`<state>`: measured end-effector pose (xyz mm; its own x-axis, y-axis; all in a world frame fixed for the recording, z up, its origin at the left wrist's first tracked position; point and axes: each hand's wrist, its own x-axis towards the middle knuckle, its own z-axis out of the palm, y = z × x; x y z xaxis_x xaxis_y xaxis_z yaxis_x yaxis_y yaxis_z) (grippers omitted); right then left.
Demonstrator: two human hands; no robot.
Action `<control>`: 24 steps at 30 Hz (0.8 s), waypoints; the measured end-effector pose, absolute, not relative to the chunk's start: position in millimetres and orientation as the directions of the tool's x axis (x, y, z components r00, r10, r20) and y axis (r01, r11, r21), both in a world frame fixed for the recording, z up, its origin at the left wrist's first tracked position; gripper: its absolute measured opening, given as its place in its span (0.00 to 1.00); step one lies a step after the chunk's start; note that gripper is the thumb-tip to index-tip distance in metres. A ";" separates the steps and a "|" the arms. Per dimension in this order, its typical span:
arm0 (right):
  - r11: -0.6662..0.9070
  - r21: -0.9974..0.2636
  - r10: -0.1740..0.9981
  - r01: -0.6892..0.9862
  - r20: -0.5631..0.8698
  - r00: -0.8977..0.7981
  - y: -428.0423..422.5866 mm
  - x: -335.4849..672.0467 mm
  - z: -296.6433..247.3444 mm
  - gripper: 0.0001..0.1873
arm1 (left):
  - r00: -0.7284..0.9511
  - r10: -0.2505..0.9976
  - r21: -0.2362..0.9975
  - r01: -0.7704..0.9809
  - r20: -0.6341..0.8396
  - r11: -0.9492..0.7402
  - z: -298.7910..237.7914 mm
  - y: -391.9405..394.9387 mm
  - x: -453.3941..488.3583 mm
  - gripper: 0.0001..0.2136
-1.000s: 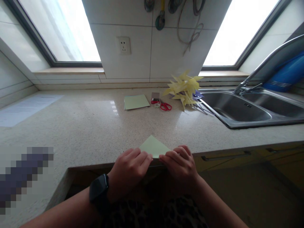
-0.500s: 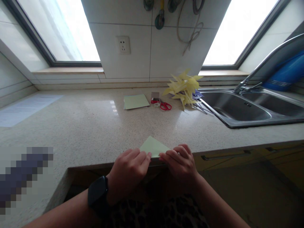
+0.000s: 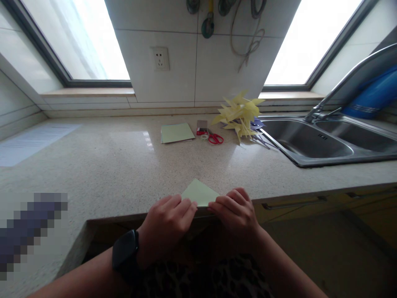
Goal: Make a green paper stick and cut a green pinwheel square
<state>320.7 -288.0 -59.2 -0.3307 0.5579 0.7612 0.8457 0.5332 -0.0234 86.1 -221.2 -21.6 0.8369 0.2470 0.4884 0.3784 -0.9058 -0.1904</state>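
Note:
A pale green sheet of paper (image 3: 199,192), folded into a triangle, lies at the near edge of the speckled countertop (image 3: 118,161). My left hand (image 3: 166,225), with a dark watch on its wrist, presses curled fingers on the paper's left corner. My right hand (image 3: 237,213) does the same on the right corner. The fingertips of both hands nearly meet over the fold, and the paper's near edge is hidden under them.
Further back lie a stack of green paper (image 3: 177,133), red scissors (image 3: 215,138), a small tape roll and a heap of yellow folded paper pieces (image 3: 240,114). A steel double sink (image 3: 313,142) with a tap sits at the right. A white printed sheet (image 3: 29,142) lies far left.
Both hands have stayed on the folded paper, with only slight shifts of the fingers along its near edge. Nothing else has moved.

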 end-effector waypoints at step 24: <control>0.519 -0.027 0.562 0.854 0.764 -0.317 -287.8 318.9 -62.9 0.09 | 0.839 0.292 -0.179 0.409 0.460 -0.895 -19.5 -227.3 87.6 0.10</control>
